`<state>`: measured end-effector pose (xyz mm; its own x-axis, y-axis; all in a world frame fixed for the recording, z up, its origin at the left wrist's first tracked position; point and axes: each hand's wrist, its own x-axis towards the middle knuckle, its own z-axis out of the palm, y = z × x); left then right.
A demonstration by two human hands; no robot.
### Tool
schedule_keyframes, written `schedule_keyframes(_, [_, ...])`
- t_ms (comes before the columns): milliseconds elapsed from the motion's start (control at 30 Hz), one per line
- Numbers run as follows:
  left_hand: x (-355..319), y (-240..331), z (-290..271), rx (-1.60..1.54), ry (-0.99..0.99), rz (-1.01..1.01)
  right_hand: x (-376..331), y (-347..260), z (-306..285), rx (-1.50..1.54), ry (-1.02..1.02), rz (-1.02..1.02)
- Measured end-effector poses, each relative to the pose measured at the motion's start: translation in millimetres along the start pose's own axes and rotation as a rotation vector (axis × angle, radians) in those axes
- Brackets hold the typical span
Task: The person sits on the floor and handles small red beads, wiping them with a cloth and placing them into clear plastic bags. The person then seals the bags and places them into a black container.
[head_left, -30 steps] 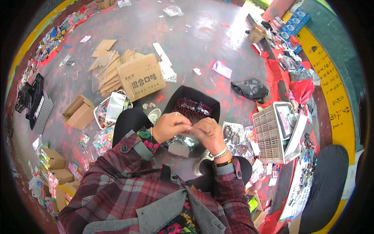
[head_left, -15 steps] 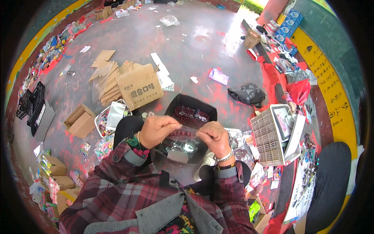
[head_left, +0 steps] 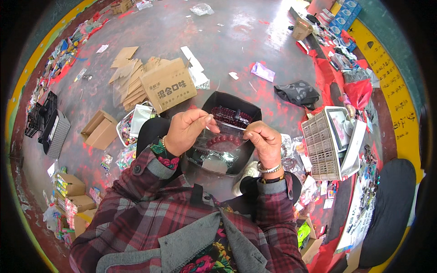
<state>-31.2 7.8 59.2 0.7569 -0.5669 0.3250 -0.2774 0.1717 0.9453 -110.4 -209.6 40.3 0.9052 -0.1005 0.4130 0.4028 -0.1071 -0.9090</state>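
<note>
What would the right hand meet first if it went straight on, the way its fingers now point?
The right hand would probably meet the clear, thin plastic wrapping held between both hands; beyond it, in the picture, comes the left hand, though depth is unclear.

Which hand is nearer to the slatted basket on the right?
Right. The right hand is left of the slatted basket, apart from it. The left hand is farther left, on the other side of the clear bag both hands pinch.

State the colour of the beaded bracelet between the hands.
The beaded bracelet is dark red; head view.
</note>
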Motion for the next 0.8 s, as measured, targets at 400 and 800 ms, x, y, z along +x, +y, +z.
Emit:
schedule_keyframes(400, [-1, 2, 4, -0.165, 0.114, -0.171, -4, 4, 11, 0.382, -0.03, 0.111])
schedule_keyframes(800, [-7, 4, 2, -0.199, 0.012, -0.144, -5, -2, 21, 0.221, -0.03, 0.258])
